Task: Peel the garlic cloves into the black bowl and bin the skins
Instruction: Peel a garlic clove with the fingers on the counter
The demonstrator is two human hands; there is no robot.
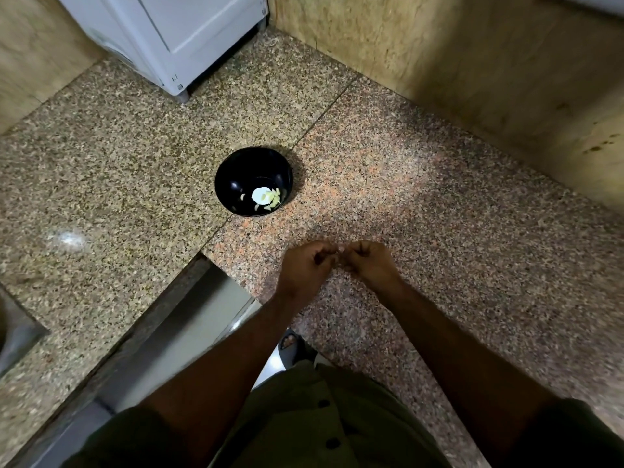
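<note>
Both hands, left hand (309, 261) and right hand (366, 261), pinch something small together near the black bowl (236, 170); no writing legible.

A round black bowl (254, 181) sits upright on the counter, holding several pale peeled garlic cloves (270, 198).

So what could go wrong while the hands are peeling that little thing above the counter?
The left hand and right hand work fingertip to fingertip well short of the black bowl, so a slippery clove might drop onto the speckled counter and be hard to spot. No bin shows in this view, so skins could scatter. The hands are also near the counter's edge, above the foot, so bits may fall to the floor.
</note>
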